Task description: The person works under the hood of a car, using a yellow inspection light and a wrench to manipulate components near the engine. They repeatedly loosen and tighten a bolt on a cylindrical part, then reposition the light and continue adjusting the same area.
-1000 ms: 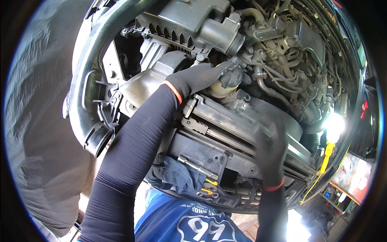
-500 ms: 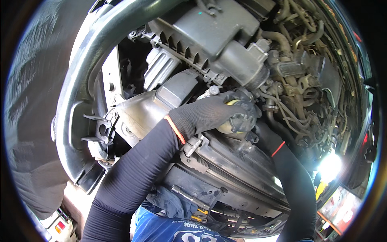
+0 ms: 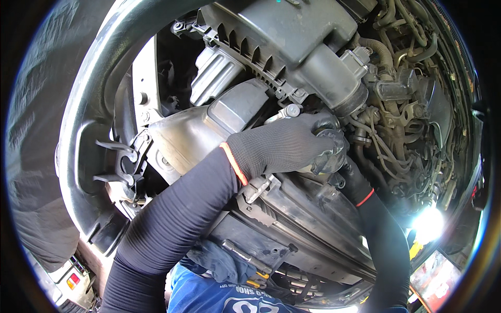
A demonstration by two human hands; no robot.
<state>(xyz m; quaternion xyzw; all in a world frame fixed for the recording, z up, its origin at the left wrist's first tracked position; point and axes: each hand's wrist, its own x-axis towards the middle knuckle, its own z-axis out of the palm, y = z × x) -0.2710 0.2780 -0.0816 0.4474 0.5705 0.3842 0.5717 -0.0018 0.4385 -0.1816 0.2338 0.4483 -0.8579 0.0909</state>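
My left hand [image 3: 292, 143], in a black knit glove with an orange cuff, reaches across the front of an engine bay. Its fingers are closed around a rounded, yellowish part [image 3: 318, 168], mostly covered by the glove, so its exact kind does not show. Close beside it, my right hand [image 3: 356, 180], also gloved, reaches down behind that part. The right fingers are hidden. Just beyond the left hand lie a metal fitting [image 3: 290, 110] and the wide duct [image 3: 350, 100] of the black air filter housing [image 3: 292, 31].
A bright work lamp [image 3: 428, 224] shines at the right. Hoses and wiring [image 3: 389, 151] crowd the bay there. The headlight housing [image 3: 182, 141] and a curved black bumper piece [image 3: 78, 156] are at left. A blue-grey rag [image 3: 222, 261] and a metal-shafted tool [image 3: 245, 255] lie near my body.
The view has shifted slightly, so the engine parts sit a little farther right. My left fingers now cover more of the yellowish part. Both hands stay in the same place in the bay.
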